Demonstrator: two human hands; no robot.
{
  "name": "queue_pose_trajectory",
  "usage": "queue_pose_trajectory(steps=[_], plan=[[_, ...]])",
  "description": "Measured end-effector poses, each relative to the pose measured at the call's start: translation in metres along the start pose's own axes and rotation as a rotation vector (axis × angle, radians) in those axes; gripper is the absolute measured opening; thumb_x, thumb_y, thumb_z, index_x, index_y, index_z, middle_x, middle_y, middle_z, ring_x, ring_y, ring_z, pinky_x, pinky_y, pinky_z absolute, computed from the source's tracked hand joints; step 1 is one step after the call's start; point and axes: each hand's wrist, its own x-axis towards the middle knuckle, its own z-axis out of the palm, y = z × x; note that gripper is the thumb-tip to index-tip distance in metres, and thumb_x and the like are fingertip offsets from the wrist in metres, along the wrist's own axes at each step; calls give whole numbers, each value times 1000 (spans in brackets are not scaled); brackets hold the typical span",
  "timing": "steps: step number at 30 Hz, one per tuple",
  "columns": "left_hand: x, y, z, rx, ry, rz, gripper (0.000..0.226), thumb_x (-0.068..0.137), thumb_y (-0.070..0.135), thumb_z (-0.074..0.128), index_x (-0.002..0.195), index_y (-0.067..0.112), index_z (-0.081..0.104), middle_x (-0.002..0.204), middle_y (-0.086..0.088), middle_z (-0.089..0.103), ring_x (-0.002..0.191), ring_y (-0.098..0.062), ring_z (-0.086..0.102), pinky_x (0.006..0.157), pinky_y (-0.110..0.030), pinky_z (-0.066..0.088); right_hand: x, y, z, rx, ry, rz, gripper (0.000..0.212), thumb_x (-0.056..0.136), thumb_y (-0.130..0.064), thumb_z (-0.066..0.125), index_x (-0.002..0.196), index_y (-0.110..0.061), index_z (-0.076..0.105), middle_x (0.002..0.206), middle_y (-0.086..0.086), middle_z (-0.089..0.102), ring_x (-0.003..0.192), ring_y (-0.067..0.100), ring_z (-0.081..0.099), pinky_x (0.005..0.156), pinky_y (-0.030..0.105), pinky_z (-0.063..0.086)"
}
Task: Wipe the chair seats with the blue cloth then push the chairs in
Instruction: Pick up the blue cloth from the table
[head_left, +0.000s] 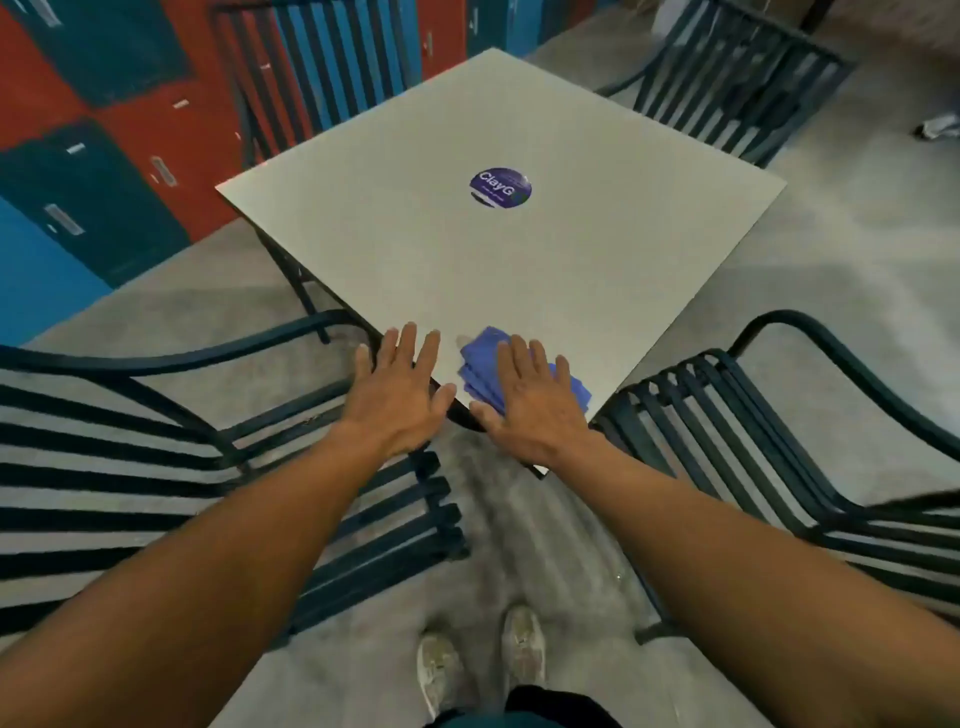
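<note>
A person stands at the near corner of a square grey desk (519, 260), both bare arms stretched forward. The left hand (400, 395) lies flat with the palm down and fingers spread wide, over the desk's near-left edge; its grip is wide and holds nothing. The right hand (535, 405) is also flat and spread, palm down on top of the blue cloth (480, 358), which lies folded on the near corner of the desk; the fingers are not curled round the cloth, so the grip is wide and simply rests on it. Part of the cloth shows to the left of the hand and past its fingertips.

A round purple sticker (501, 187) sits near the middle of the desk. Four dark slatted metal chairs stand round it: the near-left chair (156, 441) and the near-right chair (753, 441) are both pulled out from the desk, their seats facing the person, while the far-left chair (311, 67) and the far-right chair (737, 78) stand at the far sides. Red and blue lockers (104, 130) line the far left. The person's two pale shoes (483, 665) show on the grey floor below.
</note>
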Motion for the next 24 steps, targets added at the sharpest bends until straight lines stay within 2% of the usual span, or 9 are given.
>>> queue_pose_trajectory(steps=[5, 9, 12, 15, 18, 20, 22, 24], plan=[[34, 31, 38, 64, -116, 139, 67, 100, 43, 29, 154, 19, -2, 162, -9, -5, 149, -28, -2, 118, -54, 6, -1, 33, 26, 36, -11, 83, 67, 96, -43, 40, 147, -3, 22, 151, 19, 29, 136, 35, 32, 108, 52, 28], [68, 51, 59, 153, -190, 226, 75, 96, 31, 43, 154, 17, -2, 162, -12, -5, 149, -31, 0, 118, -52, 12, 12, 45, 34, 66, -4, 72, 48, 93, -24, 47, 136, -5, 38, 132, 17, 47, 113, 35, 51, 90, 44, 40], [79, 61, 73, 102, -98, 235, 69, 92, 23, 49, 152, 14, 18, 157, -18, 18, 142, -38, 21, 109, -47, 30, 23, 45, 39, 22, 24, 59, 48, 89, -19, 51, 135, -7, 40, 122, 17, 49, 104, 32, 52, 79, 38, 41], [76, 67, 74, 66, 63, 174, 47, 89, 15, 50, 135, 11, 44, 136, -15, 44, 118, -32, 43, 91, -37, 43, 29, 42, 39, 69, 26, 89, 40, 90, -14, 49, 130, -9, 45, 117, 14, 46, 101, 28, 47, 71, 32, 37], [59, 61, 76, -254, 117, 41, 29, 92, 13, 47, 120, 10, 53, 128, -12, 50, 111, -29, 45, 85, -38, 46, 28, 28, 32, 283, 25, 167, 30, 89, -11, 49, 119, -10, 54, 113, 14, 48, 98, 30, 52, 68, 29, 34], [41, 47, 76, -507, 202, -21, 23, 95, 17, 42, 111, 14, 58, 125, -6, 55, 109, -25, 48, 86, -38, 46, 24, 10, 24, 556, 28, 205, 32, 91, -12, 46, 123, -12, 54, 117, 12, 51, 101, 28, 55, 75, 26, 35], [21, 27, 72, -647, 243, -73, 20, 97, 24, 41, 108, 19, 57, 120, 0, 59, 105, -20, 52, 86, -35, 44, 19, -15, 19, 783, 18, 158, 38, 89, -8, 47, 126, -15, 52, 123, 7, 53, 108, 21, 52, 84, 24, 36], [3, 3, 66, -718, 194, -165, 16, 98, 29, 44, 109, 21, 53, 103, 1, 61, 91, -18, 57, 77, -34, 47, 19, -41, 22, 892, -31, 57, 45, 85, -7, 53, 128, -20, 49, 122, 1, 54, 110, 14, 51, 88, 22, 40]])
